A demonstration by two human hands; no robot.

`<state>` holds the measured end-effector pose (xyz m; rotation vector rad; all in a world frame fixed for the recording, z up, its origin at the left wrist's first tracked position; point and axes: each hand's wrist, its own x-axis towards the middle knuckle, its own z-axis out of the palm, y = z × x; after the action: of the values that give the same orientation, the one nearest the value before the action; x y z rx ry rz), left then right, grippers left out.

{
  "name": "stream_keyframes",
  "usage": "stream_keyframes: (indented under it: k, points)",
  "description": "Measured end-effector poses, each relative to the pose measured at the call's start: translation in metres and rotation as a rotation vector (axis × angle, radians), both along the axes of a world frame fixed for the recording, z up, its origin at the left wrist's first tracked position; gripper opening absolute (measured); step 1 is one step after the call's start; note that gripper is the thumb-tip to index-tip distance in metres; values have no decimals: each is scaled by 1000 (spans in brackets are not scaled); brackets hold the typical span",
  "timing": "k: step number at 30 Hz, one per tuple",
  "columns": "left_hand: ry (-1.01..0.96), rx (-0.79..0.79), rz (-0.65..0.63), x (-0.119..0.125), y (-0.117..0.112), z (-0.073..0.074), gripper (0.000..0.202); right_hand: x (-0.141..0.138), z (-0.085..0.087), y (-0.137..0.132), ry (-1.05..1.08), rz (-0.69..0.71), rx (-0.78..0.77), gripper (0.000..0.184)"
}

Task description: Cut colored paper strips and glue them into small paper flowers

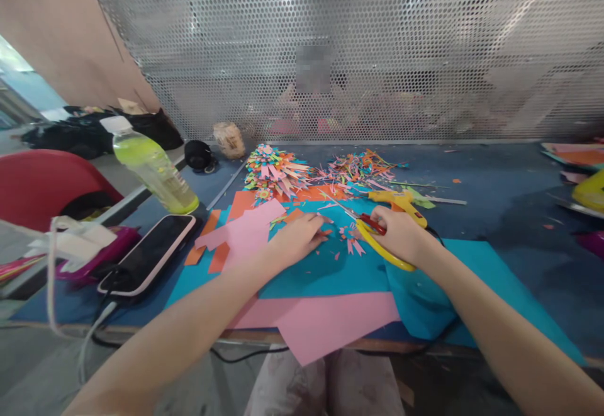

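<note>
My right hand (400,235) is closed around yellow-handled scissors (377,240) with red inner grips; their blades point left over a teal paper sheet (330,271). My left hand (298,237) lies on the teal sheet beside a pink paper sheet (245,232), its fingers curled down on small pink scraps (352,246); whether it pinches one I cannot make out. Another pink sheet (325,325) hangs over the table's front edge. Orange paper (241,202) lies under the upper pink sheet.
A pile of coloured paper strips and folded pieces (283,174) sits behind the sheets, with a yellow glue gun (399,201) to its right. At left stand a green drink bottle (153,167) and a phone (148,252). A perforated metal screen (377,44) closes the back.
</note>
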<state>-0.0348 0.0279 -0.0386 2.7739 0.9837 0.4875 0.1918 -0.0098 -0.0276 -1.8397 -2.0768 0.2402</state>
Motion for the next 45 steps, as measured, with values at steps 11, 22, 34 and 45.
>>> stream_keyframes:
  k: [11,22,34,45]
  points:
    - [29,24,43,1,2,-3,29,-1,1,1,-2,-12,-11,34]
    - [-743,-555,251,-9,14,11,28,-5,8,-3,139,-31,9,34]
    - [-1436,-834,266,-3,8,19,31,-12,14,-16,259,180,-211,31]
    - [-1543,-900,245,4,-1,26,31,-15,20,-22,231,223,-238,32]
